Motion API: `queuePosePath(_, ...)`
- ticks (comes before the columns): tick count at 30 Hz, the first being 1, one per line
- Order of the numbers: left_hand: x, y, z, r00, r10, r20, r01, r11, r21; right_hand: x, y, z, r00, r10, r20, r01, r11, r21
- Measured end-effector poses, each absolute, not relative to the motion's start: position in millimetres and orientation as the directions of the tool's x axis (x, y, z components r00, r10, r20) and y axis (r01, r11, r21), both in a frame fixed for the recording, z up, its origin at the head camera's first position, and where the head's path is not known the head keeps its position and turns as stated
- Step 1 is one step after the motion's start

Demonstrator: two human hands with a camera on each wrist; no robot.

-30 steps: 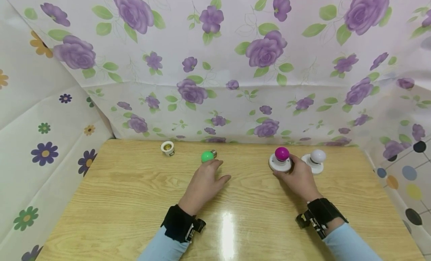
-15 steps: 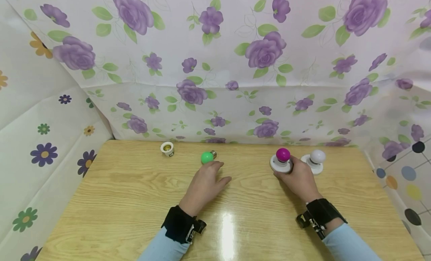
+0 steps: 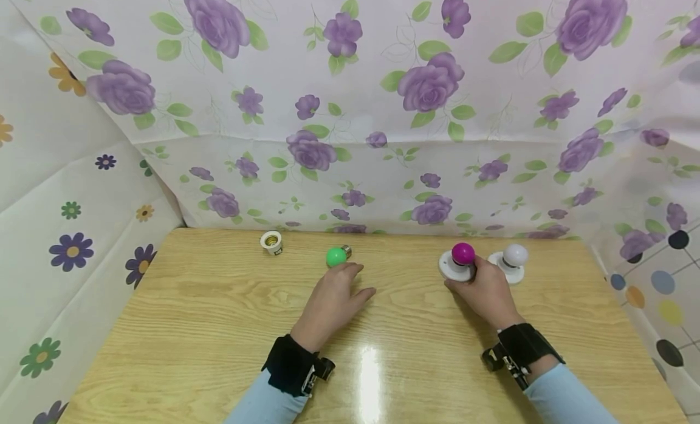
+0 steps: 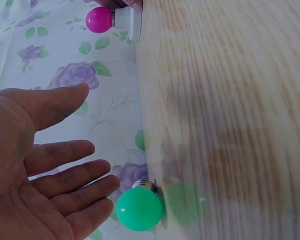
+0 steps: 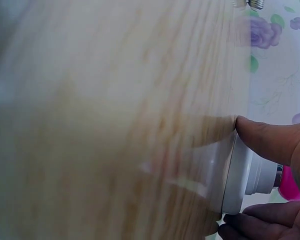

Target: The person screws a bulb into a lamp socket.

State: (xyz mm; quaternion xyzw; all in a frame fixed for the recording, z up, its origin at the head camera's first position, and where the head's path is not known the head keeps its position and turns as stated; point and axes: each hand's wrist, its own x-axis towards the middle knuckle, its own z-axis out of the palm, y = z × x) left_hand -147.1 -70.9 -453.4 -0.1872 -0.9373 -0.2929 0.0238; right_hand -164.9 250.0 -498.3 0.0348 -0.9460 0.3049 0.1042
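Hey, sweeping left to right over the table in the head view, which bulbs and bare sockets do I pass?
White socket with no bulb → green bulb → magenta bulb → white bulb.

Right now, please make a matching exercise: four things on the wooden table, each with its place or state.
1. green round bulb
2. magenta round bulb
3. white round bulb
4. white round socket

A. holding no bulb
B. in the rightmost white round base
C. loose near the left hand
D. in the white round base the right hand grips

Pairs: 1-C; 2-D; 3-B; 4-A
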Motion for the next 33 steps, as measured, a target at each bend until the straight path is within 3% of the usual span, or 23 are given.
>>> queuePosePath(11, -148, -75, -447, -0.936, 0.307, 0.175, 0.352, 0.775, 0.524, -161, 253, -489, -0.975, 0.015, 0.220, -0.111, 0.829, -0.549)
queuePosePath(20, -154, -89, -437, -0.911, 0.157, 0.382, 0.367, 0.734, 0.572, -155, 249, -465, -0.941, 0.025, 0.338, -0.169, 0.830, -0.531)
queuePosePath(23, -159, -97, -435, -0.892, 0.101, 0.440, 0.367, 0.730, 0.577, -154, 244, -457, -0.921, -0.011, 0.389, -0.233, 0.817, -0.528)
queuePosePath(28, -165, -112, -434, -0.910, 0.001, 0.414, 0.282, 0.733, 0.619, -151, 232, -447, -0.887, -0.110, 0.449, -0.344, 0.806, -0.481)
queuePosePath(33, -172, -129, -435, -0.889, -0.103, 0.446, 0.225, 0.751, 0.621, -147, 224, -445, -0.881, -0.217, 0.420, -0.409, 0.797, -0.445)
